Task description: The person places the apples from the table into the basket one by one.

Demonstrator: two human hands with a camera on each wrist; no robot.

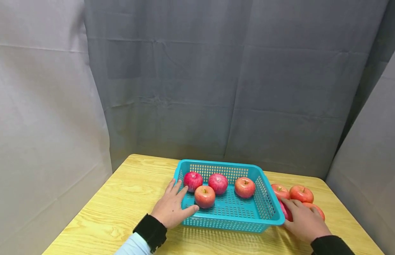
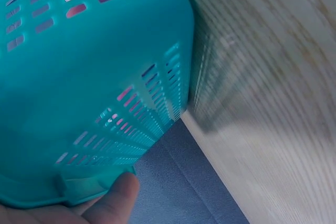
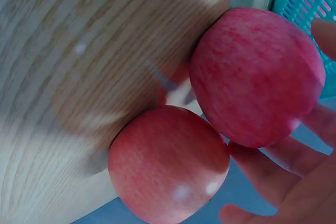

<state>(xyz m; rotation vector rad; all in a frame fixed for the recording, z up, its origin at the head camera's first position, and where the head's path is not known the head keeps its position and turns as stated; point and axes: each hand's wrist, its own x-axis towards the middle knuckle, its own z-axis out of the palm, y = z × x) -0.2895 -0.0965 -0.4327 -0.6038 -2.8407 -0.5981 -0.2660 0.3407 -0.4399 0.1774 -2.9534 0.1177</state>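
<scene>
A turquoise plastic basket point(image 1: 229, 218) stands on the table and contains two dark red apples and two lighter red apples. My left hand point(image 1: 172, 209) rests on its left rim with fingers spread, and a fingertip point(image 2: 118, 195) touches the rim in the left wrist view. Just outside the basket's right wall, my right hand point(image 1: 304, 221) holds a dark red apple point(image 3: 257, 77) between thumb and fingers. A lighter red apple point(image 3: 169, 163) lies against that one in the right wrist view. In the head view the hand partly hides the held apple.
Right of the basket, lighter red apples point(image 1: 301, 193) lie grouped around my right hand. The wooden table point(image 1: 127, 198) extends to the left and front. A grey cloth point(image 1: 197, 88) hangs behind it, with pale cloth point(image 1: 41, 124) at both sides.
</scene>
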